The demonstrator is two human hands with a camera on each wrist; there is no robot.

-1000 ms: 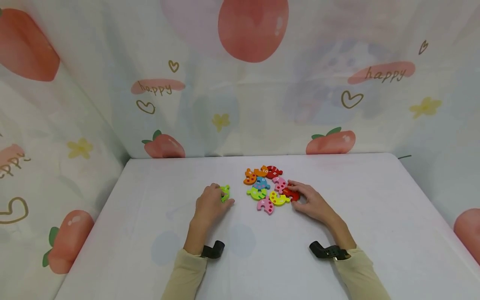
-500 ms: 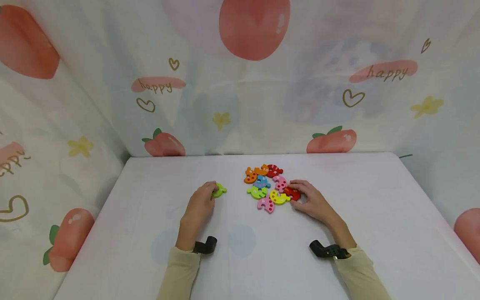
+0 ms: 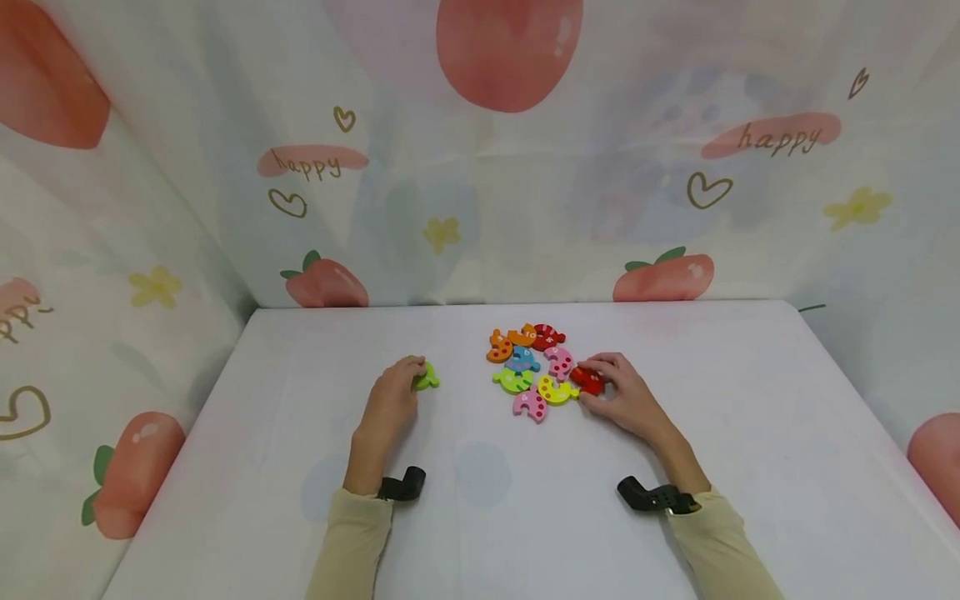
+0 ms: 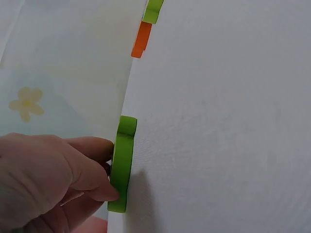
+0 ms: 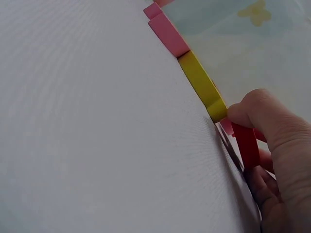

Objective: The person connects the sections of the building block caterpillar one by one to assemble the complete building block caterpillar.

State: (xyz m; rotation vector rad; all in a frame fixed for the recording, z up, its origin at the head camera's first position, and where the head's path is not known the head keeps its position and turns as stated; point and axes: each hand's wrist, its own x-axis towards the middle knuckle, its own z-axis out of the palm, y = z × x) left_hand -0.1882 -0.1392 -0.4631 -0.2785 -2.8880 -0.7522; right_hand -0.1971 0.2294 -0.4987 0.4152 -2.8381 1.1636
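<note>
My left hand pinches a green animal-shaped puzzle piece on the left of the table. In the left wrist view the green piece's thick edge shows, with thumb and fingers at its near side. At the right of a cluster, my right hand grips a red animal-shaped puzzle piece between thumb and fingers. Beside the red piece lie a yellow piece and a spotted pink piece. The right wrist view shows the yellow piece close to my thumb.
Several more pieces lie together: a blue one, a lighter green one, a lower pink one, two orange ones and a striped red one at the back. A patterned cloth backdrop rises behind the white table.
My left hand has moved leftward with the green piece, away from the cluster. My right hand stays at the red piece, which has shifted slightly and shows more of its face.
</note>
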